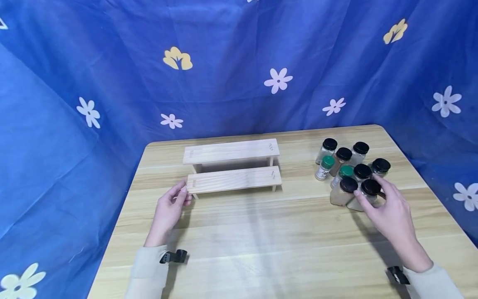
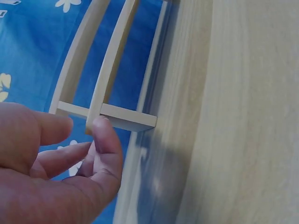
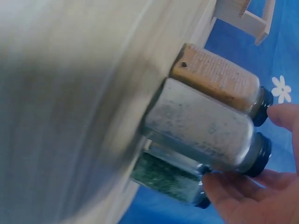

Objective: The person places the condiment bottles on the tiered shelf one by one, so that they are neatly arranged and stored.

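Observation:
My left hand [image 1: 169,207] is at the left end of the lower wooden shelf [image 1: 235,179], its curled fingers and thumb around the board's end. In the left wrist view, one fingertip [image 2: 100,123] touches the shelf edge. Over on the right, my right hand [image 1: 392,207] spreads thumb and fingers on either side of the black lid of the nearest spice jar [image 1: 371,189]. That square glass jar [image 3: 201,126] holds pale, speckled contents and stands on the table. Beside it is a jar of orange-brown spice [image 3: 217,79], its lid close to my thumb.
Behind the lower shelf stands a higher wooden shelf [image 1: 231,151]. Several more jars cluster on the right, including small green-lidded bottles [image 1: 324,167] and black-lidded jars [image 1: 358,153]. A blue flowered curtain [image 1: 224,83] surrounds the back and sides of the wooden table [image 1: 242,232].

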Tool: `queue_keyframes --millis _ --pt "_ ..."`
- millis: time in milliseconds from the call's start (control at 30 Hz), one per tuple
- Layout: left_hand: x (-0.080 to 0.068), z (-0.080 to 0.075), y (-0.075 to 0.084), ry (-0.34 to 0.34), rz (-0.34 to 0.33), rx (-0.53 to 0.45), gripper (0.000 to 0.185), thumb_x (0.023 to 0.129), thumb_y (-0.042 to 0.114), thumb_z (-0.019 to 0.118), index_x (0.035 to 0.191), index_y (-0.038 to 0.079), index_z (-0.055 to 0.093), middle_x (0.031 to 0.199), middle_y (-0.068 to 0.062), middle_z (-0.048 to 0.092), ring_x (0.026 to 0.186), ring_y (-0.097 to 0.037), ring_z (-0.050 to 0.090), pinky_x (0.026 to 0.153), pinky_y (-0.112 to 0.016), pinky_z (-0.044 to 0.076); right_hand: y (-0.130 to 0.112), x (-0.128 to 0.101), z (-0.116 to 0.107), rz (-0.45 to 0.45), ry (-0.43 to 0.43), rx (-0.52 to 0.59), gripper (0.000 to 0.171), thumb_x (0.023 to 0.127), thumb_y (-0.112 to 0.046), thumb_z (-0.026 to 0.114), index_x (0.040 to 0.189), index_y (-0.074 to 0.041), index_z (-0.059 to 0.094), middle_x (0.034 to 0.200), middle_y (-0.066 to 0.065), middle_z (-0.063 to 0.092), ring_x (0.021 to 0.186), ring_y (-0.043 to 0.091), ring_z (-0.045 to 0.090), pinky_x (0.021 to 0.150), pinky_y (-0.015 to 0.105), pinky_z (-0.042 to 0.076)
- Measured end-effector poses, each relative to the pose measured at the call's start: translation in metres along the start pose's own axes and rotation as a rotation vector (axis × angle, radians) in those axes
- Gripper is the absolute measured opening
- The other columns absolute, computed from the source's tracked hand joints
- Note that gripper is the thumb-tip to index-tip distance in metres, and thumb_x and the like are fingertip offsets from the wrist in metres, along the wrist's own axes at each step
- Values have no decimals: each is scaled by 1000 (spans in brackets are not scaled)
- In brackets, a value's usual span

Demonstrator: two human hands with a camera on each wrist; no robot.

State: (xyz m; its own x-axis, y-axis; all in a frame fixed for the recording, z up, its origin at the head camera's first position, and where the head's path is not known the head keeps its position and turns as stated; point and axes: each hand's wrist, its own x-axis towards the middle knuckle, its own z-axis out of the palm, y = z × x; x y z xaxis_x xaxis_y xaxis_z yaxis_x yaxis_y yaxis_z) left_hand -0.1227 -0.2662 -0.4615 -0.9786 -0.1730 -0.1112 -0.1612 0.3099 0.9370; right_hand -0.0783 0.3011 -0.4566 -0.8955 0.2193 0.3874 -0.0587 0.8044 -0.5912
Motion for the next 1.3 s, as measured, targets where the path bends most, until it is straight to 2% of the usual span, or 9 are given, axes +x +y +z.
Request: queue_keyframes --millis 100,200,267,367,600,833,933,1167,1300 --pt "2 -1 -1 4 -26 -35 49 112 21 52 154 -2 48 115 -15 71 91 2 69 85 -12 64 7 -1 0 55 -56 60 75 92 -33 83 155 -8 49 145 31 59 126 29 68 97 21 62" --pt "4 -1 -1 2 -46 -63 47 111 19 53 152 -3 49 111 -7 72 92 2 70 86 -13 65 16 -3 3 63 -75 133 74 91 -27 85 153 -7 50 141 29 62 116 -16 57 85 -13 39" --pt "5 0 -1 -1 -59 -91 47 111 17 54 152 -4 49 107 1 71 92 1 70 88 -14 65 20 -3 5 61 -81 177 73 89 -22 86 151 -5 52 139 29 63 105 -31 40 87 -12 40" --pt "7 1 -2 -7 -70 -127 46 111 14 54 152 -5 48 103 6 69 93 1 70 90 -14 65 24 -3 6 70 -105 216 71 89 -19 87 148 -1 53 136 22 64 106 -29 43 89 -10 43" --pt "8 1 -5 -6 -106 -176 47 110 11 55 153 -5 46 103 11 67 94 0 70 92 -13 63 30 -2 11 105 -165 295 69 89 -14 86 146 4 51 116 -30 54 104 -24 52 88 -5 50" --pt "9 3 -7 -2 -90 -186 46 109 11 56 151 -6 49 99 14 68 92 1 69 90 -13 64 33 -3 10 130 -175 250 70 89 -20 87 146 3 53 128 20 65 101 -27 49 83 -5 51" --pt "10 3 -8 -1 -87 -190 45 109 10 56 151 -7 49 98 16 68 91 1 69 90 -12 64 33 -4 10 135 -171 243 69 89 -21 87 145 2 54 128 24 65 100 -27 49 83 -5 52" --pt "10 4 -8 -3 -81 -182 45 109 10 56 150 -7 49 99 16 68 91 2 69 90 -12 64 33 -6 8 156 -163 277 69 88 -17 88 144 3 55 110 -31 56 100 -25 54 83 -2 54" --pt "10 3 -8 -6 -82 -174 45 109 11 56 150 -6 50 101 15 68 92 1 69 90 -13 64 28 -4 -1 159 -147 262 67 87 -18 89 141 3 57 105 -39 54 98 -26 54 81 -3 55"
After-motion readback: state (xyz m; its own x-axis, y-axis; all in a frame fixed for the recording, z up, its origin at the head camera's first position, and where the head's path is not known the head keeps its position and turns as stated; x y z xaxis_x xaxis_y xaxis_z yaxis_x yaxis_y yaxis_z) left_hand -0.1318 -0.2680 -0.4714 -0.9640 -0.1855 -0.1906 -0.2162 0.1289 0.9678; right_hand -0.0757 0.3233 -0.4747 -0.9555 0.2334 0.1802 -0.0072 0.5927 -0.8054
